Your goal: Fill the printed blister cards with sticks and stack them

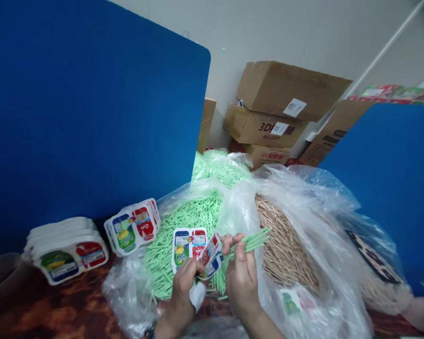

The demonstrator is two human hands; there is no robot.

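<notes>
My left hand (184,285) is closed on a small two-part printed packet (211,258), white-edged with red and blue labels, tilted towards my right hand. In my right hand (243,278) is a small bunch of thin light-green sticks (255,239), their ends pointing to the right. Its fingertips come close to the packet's edge; whether they touch it I cannot tell. Just behind my left hand, a similar packet (181,242) lies on a heap of green sticks (183,219) in an opened clear plastic bag.
Brown sticks (286,245) fill another clear bag on the right. At left are a stack of printed packets (132,228) and a thicker white stack (69,254). Blue panels (92,103) flank the bags. Cardboard boxes (268,125) stand behind, and a patterned cloth (88,301) covers the table.
</notes>
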